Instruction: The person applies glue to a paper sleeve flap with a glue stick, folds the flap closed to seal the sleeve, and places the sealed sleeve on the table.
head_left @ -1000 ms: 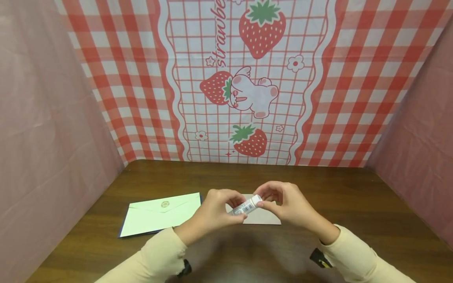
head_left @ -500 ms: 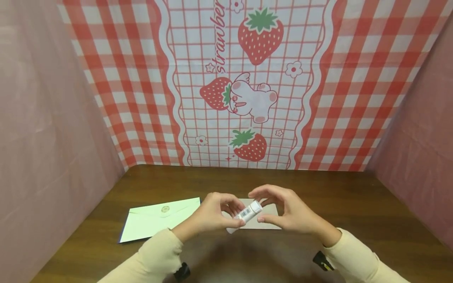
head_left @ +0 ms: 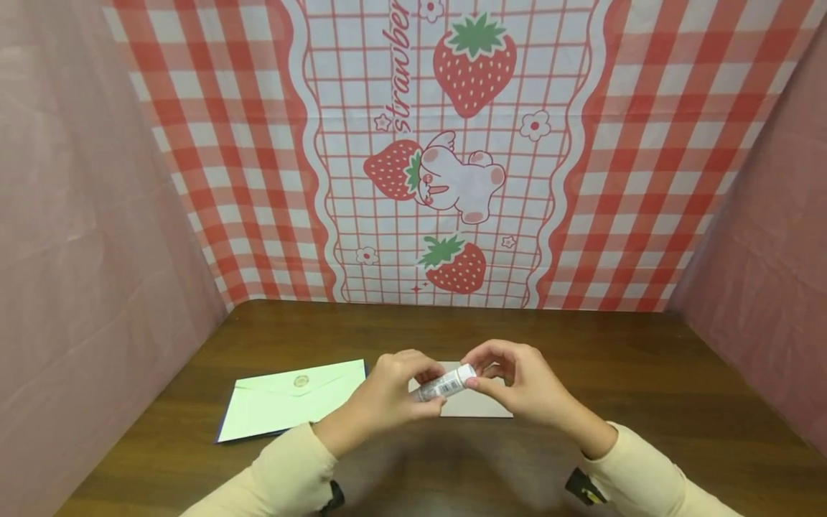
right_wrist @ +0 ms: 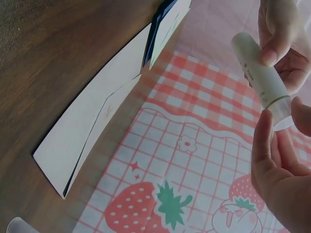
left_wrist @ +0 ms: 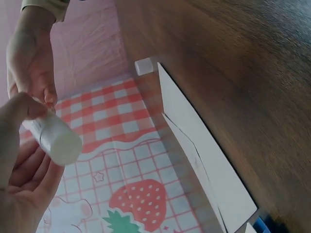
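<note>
My left hand (head_left: 397,388) grips the body of a glue stick (head_left: 446,385), a white tube with a printed label and barcode, held tilted above the table. Thumb and fingers of my right hand (head_left: 533,384) pinch its right end, which looks pale and translucent in the right wrist view. Under the hands lies a pinkish-white envelope (head_left: 478,408), partly hidden by them in the head view; its flap line shows in both wrist views. A small white cap (left_wrist: 144,66) sits on the table beside that envelope.
A pale green envelope (head_left: 278,413) with a gold seal lies at the left, over something dark blue. The brown wooden table (head_left: 581,337) ends at a strawberry-print cloth (head_left: 474,172) at the back. Pink cloth (head_left: 103,251) hangs on both sides.
The right fingers came off the end of the glue stick half a second ago and now pinch it again. The tube has turned in the left hand, and its barcode has shifted.
</note>
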Demonstrator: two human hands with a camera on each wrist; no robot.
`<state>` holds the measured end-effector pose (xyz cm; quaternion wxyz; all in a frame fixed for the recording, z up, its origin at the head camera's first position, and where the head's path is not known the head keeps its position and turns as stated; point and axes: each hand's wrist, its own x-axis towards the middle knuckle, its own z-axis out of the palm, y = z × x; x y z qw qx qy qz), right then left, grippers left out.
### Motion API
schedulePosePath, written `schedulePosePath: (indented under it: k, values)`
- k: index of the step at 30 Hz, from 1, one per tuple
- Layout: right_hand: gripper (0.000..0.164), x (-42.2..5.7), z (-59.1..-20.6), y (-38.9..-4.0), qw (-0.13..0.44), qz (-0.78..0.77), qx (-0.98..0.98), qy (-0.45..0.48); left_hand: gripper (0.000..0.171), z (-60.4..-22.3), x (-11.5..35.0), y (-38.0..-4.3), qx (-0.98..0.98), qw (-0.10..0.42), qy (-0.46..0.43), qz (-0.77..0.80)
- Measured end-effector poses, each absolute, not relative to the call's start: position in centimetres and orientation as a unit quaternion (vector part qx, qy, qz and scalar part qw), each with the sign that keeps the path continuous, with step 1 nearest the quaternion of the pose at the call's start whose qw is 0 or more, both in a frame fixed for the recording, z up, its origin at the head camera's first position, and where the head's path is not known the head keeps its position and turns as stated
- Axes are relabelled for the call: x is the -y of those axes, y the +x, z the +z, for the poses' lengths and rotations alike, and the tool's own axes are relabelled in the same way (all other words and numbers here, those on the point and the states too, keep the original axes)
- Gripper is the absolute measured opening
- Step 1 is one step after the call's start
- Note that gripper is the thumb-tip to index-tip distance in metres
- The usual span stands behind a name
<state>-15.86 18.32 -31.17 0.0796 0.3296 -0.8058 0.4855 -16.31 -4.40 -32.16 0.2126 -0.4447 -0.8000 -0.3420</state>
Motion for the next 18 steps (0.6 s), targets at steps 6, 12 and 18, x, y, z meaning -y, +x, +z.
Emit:
schedulePosePath:
  k: [6,12,18]
  values:
    - [0.023,-18.4,-31.2,-15.9,0.104,0.502,0.755,0.409,0.021,-31.7,5.3,-17.5,0.794,0.016,-0.404,-0.453]
    - [0.028,-18.3,-31.1,-15.9,0.104,0.501,0.740,0.437,0.023,-31.4,5.9,-18.1,0.784,-0.072,-0.371,-0.492]
    - [0.038,-18.2,-31.0,-15.8,0.086,0.504,0.777,0.368,0.023,-31.7,5.6,-17.4,0.803,0.090,-0.419,-0.414]
